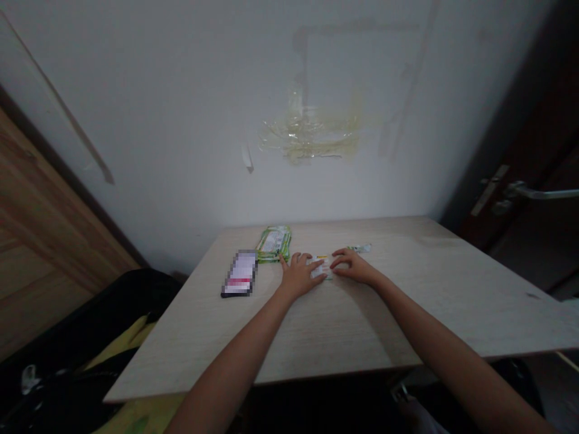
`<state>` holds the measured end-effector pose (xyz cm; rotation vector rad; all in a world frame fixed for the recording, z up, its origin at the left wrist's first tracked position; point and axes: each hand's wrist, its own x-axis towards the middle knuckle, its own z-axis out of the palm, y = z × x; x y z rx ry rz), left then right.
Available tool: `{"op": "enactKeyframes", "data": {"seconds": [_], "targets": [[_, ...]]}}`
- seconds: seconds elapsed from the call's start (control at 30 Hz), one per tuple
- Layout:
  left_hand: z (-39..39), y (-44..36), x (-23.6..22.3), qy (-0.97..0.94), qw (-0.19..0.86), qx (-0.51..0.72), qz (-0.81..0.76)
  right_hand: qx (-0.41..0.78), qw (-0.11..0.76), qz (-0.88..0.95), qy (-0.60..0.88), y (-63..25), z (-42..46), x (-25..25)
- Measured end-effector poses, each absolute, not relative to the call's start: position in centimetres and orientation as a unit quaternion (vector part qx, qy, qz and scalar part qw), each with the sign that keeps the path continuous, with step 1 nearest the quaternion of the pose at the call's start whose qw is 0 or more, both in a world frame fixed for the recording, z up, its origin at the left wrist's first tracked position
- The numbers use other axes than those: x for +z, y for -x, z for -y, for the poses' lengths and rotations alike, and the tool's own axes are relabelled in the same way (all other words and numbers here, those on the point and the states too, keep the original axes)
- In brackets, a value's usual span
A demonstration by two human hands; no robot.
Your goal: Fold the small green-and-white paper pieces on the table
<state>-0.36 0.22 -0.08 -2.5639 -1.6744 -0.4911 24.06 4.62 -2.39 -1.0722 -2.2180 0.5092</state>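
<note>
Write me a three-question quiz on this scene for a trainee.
1. True or false: the left hand is nearer the phone than the right hand is.

2. Where is the stack of green packets?
A) Beneath the phone
B) Beyond the left hand, toward the wall
C) Right of both hands

3. Fill in: the phone lies on a pale ____.

Key: 1 true; 2 B; 3 table

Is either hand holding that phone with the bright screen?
No, the bright-screened phone lies on the pale wooden table, apart from the left hand and right hand.
</note>
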Motion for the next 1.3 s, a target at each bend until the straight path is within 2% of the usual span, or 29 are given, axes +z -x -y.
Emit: {"op": "enactKeyframes", "data": {"seconds": [0.27,0.73,1.3], "targets": [[-0.2,0.3,0.0,0.826,0.018,-0.152,0.542,0.213,0.326,0.829,0.401,-23.8,-4.7,-2.6],[-0.2,0.3,0.0,0.826,0.012,-0.152,0.543,0.161,0.349,0.807,0.448,-22.9,-5.0,-2.5],[-0.1,0.2,0.1,0.825,0.012,-0.149,0.545,0.078,0.282,0.8,0.524,-21.5,-5.2,-1.4]]}}
